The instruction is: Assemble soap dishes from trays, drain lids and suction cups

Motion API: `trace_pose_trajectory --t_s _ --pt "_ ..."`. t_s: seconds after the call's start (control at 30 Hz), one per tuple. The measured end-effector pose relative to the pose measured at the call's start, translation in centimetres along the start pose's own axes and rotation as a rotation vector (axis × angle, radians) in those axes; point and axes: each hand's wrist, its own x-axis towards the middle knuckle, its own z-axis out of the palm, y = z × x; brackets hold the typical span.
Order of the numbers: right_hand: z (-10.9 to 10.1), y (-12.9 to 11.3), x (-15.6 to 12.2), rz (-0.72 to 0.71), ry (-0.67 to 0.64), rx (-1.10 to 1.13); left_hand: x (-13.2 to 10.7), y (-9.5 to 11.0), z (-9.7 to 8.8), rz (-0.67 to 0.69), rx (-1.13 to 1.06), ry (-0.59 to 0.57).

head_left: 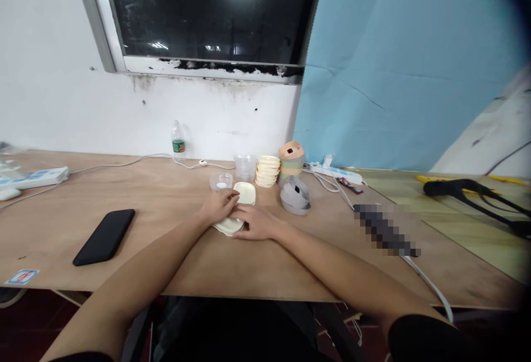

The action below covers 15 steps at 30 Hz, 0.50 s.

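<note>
A cream, rounded-square plastic lid lies at the near middle of the table, partly covered by both hands. My left hand is at its left and far side, fingers bent and close together over it. From the right, my right hand has its fingers and thumb around the lid's edge. What lies under the fingers is hidden. Just beyond the hands is another cream lid. A clear plastic cup with a white round spot inside stands beyond my left hand.
Behind stand clear cups, stacked cream lids and orange, green and grey bands. Loose grey bands lie nearer. A black phone lies left, a bottle by the wall. Cables and a power strip are right.
</note>
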Motion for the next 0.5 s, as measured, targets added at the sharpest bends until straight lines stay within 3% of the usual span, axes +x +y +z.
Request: trace_pose_trajectory --t_s 0.13,0.3,0.37,0.5 --pt "0.7 0.7 0.0 0.010 0.004 -0.008 0.4 -0.9 -0.2 -0.010 -0.013 0.145" --pt "0.6 0.5 -0.2 -0.043 0.065 -0.037 1.1 -3.6 -0.7 -0.191 0.040 0.458" --pt "0.5 0.4 -0.3 -0.026 0.144 -0.045 1.1 -4.9 -1.0 -0.289 0.105 0.432" --pt "0.3 0.6 -0.7 -0.006 0.320 -0.051 0.7 -7.0 -1.5 -0.484 0.148 0.188"
